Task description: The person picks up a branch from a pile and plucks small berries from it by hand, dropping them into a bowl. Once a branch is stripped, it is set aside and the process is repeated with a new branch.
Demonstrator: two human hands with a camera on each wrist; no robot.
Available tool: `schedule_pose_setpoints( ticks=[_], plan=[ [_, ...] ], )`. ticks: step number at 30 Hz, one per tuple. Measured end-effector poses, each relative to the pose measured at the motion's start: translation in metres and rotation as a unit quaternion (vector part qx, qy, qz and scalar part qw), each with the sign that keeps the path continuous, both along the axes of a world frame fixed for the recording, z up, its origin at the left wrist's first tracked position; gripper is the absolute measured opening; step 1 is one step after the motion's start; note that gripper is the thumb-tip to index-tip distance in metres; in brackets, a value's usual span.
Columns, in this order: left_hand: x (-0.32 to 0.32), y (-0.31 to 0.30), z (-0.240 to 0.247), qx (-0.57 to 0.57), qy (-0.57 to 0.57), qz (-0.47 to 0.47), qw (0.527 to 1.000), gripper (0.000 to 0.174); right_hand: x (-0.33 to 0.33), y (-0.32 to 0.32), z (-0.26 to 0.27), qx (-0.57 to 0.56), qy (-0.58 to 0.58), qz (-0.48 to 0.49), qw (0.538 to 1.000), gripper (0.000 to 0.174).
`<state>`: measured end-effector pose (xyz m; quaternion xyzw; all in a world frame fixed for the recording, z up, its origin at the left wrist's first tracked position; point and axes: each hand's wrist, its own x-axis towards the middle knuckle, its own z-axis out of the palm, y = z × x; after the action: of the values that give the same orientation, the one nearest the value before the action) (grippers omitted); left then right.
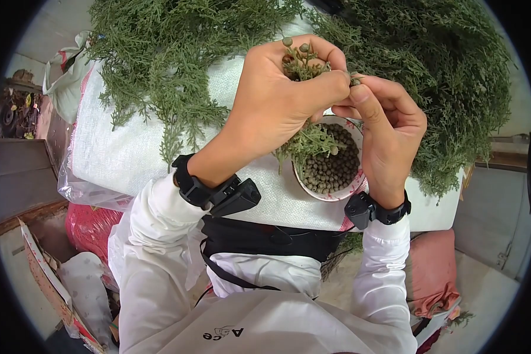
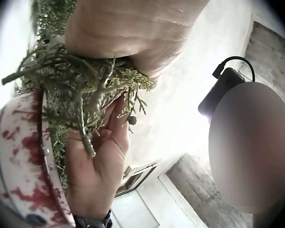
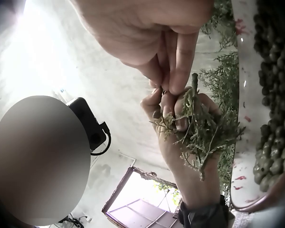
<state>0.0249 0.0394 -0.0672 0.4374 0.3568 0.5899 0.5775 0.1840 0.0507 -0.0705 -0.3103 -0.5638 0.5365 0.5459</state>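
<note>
My left hand [image 1: 277,97] grips a green conifer sprig [image 1: 311,144], whose scaly foliage sticks out above and below the curled fingers. Small round cones [image 1: 304,47] stand at its upper tip. My right hand [image 1: 389,127] meets the left at the fingertips, thumb and forefinger pinching a small round green cone [image 1: 355,82]. Below both hands is a white bowl [image 1: 299,184] with red marks, holding many round brownish-green cones [image 1: 330,171]. Lower foliage of the sprig overlaps the bowl in the head view. In the left wrist view, one dark cone [image 2: 132,120] hangs off the sprig.
Piles of cut conifer branches [image 1: 171,53] lie at the back left, with a denser heap [image 1: 430,76] at the right. White woven sacking [image 1: 135,159] covers the work surface. A red bag [image 1: 91,230] sits low at left, a reddish cloth [image 1: 433,271] low at right.
</note>
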Motion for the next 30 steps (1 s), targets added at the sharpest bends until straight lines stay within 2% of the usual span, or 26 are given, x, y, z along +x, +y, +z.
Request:
schedule_pose_setpoints(
  ticks=[15,18,23,26,27,30],
  plan=[
    [0.001,0.003,-0.002,0.011,0.014,-0.003,1.000,0.012,0.002,0.001,0.002,-0.014,-0.004,0.007,1.000,0.017],
    [0.005,0.004,-0.005,-0.015,-0.048,-0.029,0.998,0.012,0.001,0.003,0.001,-0.033,-0.043,-0.027,0.998,0.016],
    [-0.011,0.007,0.002,-0.024,-0.085,-0.073,0.993,0.011,0.002,0.016,0.014,0.035,-0.083,0.019,0.996,0.017],
    [-0.030,0.018,0.001,-0.009,-0.101,-0.027,0.995,0.016,-0.003,0.017,0.045,-0.011,-0.179,0.118,0.977,0.036],
    [-0.034,0.021,-0.001,-0.011,-0.102,-0.031,0.994,0.016,-0.007,0.016,0.047,-0.013,-0.180,0.115,0.977,0.036],
    [-0.042,0.026,-0.003,0.020,-0.256,-0.023,0.966,0.031,-0.018,0.014,0.045,0.209,-0.313,0.132,0.917,0.064]
  ],
)
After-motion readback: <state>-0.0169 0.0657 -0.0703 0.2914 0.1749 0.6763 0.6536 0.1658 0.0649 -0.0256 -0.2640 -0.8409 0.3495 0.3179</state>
